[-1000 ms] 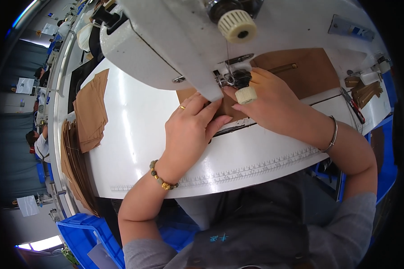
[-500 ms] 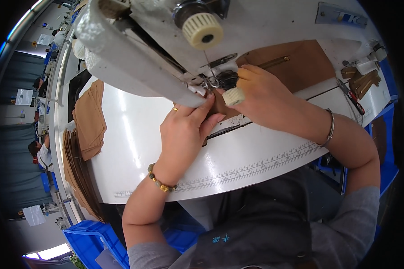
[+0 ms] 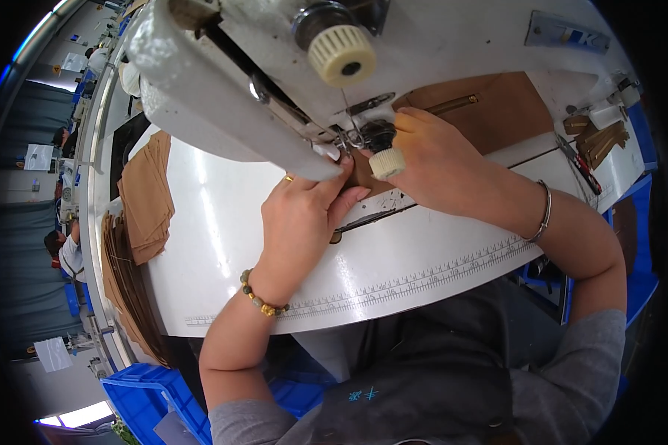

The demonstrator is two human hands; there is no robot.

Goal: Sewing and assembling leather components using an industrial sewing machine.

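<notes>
The long axis of the brown fabric (image 3: 508,124) slants away rightward.

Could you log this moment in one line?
left hand: on brown material | right hand: partly behind cream knob | ahead: sewing machine | left: stacked brown pieces | right: red-handled tool

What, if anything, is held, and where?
The left hand touches brown cloth under the sewing machine; the right hand lies over the cloth. Whether either grips cannot be told.
</notes>
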